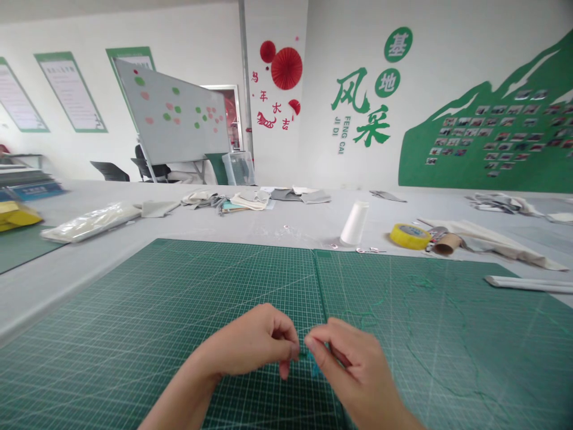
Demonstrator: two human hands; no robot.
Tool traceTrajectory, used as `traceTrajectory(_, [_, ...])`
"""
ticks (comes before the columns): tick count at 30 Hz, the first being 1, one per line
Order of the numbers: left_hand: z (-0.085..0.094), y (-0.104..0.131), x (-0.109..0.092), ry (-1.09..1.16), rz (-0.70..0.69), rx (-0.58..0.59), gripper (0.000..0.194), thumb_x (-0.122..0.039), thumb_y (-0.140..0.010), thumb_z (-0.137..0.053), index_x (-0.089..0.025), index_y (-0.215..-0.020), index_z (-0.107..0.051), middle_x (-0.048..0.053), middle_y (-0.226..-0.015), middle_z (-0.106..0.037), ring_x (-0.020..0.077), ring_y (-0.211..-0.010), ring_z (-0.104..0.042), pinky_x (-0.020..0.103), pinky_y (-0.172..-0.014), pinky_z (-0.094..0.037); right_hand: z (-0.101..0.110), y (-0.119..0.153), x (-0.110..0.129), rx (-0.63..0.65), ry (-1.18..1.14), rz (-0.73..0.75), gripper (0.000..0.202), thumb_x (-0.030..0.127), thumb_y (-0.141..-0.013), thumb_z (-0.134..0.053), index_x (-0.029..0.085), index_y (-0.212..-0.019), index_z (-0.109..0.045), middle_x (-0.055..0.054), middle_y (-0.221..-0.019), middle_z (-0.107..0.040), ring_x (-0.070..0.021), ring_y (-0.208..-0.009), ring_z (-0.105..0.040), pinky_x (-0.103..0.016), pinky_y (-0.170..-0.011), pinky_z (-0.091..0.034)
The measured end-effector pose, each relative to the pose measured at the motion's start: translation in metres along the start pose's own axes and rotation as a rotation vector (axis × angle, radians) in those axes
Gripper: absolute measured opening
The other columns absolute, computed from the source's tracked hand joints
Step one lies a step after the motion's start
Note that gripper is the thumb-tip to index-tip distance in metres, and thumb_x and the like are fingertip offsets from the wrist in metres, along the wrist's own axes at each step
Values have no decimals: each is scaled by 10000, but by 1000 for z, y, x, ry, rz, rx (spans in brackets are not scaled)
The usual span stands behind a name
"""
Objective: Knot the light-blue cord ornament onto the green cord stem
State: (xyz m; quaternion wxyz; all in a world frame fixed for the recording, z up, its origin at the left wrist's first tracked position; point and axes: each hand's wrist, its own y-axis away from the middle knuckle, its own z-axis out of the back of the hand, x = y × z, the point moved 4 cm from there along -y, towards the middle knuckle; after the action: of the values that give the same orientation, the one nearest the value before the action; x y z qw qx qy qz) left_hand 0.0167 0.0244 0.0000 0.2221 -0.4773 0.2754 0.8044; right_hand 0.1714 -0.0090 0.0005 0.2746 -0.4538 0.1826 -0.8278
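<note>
My left hand (262, 339) is closed in a pinch, thumb against fingers, on the end of a green thread (303, 355). A small blue-green piece (315, 364) shows just beyond that end, partly hidden by my right hand (351, 365). The right hand is also pinched shut, its fingertips close to the left ones; what lies between them is too small to make out. Both hands are above the green cutting mats (201, 286), near the seam where two mats meet. Loose green thread (414, 352) trails in loops over the right-hand mat.
Behind the mats stand a white thread cone (354, 224), a yellow tape roll (409, 236) and a cardboard tube (446, 243). Small scissors (363, 250) lie by the mat's far edge. Fabric scraps (250, 199), a plastic-wrapped bundle (94, 221) and white rolled material (528, 283) lie around.
</note>
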Motion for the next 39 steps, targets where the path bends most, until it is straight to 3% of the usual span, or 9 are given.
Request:
traceTrajectory(6, [7, -5, 3, -4, -3, -141, 154, -206, -780, -543, -165, -677, -650, -11, -601, -664, 106, -497, -433, 224, -491, -308, -2, 5, 7, -48, 107, 211, 209, 119, -902, -496, 158, -764, -648, -3, -601, -538, -124, -533, -476, -263, -521, -301])
traceTrajectory(12, [14, -5, 3, 51, -3, -260, 159, -235, -810, -553, -169, -689, -633, -13, -607, -655, 103, -517, -404, 226, -512, -290, -5, 8, 6, -23, 132, 212, 223, 116, -901, -473, 161, -739, -620, -4, -602, -531, -126, -528, -481, -265, -517, -299])
traceTrajectory(17, [17, -5, -3, 182, -11, -273, 158, -261, -824, -550, -168, -708, -604, -23, -615, -625, 86, -486, -336, 220, -484, -256, -8, 7, 4, 14, 115, 166, 239, 134, -909, -457, 170, -715, -593, 8, -596, -518, -120, -528, -475, -256, -515, -299])
traceTrajectory(24, [18, -2, -5, 370, -29, -239, 165, -303, -842, -559, -158, -763, -555, -27, -640, -595, 56, -443, -277, 217, -440, -153, -12, 5, -5, 67, 13, 2, 267, 192, -921, -450, 179, -670, -539, 24, -594, -493, -115, -537, -456, -240, -526, -306])
traceTrajectory(31, [18, 1, -7, 458, -64, -164, 169, -294, -843, -585, -154, -753, -558, -29, -638, -595, 48, -440, -261, 216, -438, -137, -16, 2, -28, 96, -297, -401, 315, 346, -883, -525, 178, -617, -538, 32, -598, -411, -129, -571, -370, -249, -540, -295])
traceTrajectory(34, [16, 1, -7, 468, -70, -120, 148, -277, -830, -598, -152, -751, -590, -32, -602, -598, 52, -437, -264, 213, -437, -153, -17, -1, -34, 84, -472, -455, 310, 376, -835, -584, 175, -600, -562, 37, -586, -380, -127, -571, -326, -252, -545, -290])
traceTrajectory(39, [10, 2, -6, 461, -58, -4, 132, -275, -792, -636, -148, -757, -644, -19, -567, -613, 66, -452, -330, 207, -444, -191, -19, -3, -43, 88, -610, -499, 246, 365, -757, -665, 166, -613, -656, 20, -579, -486, -136, -586, -395, -253, -568, -333])
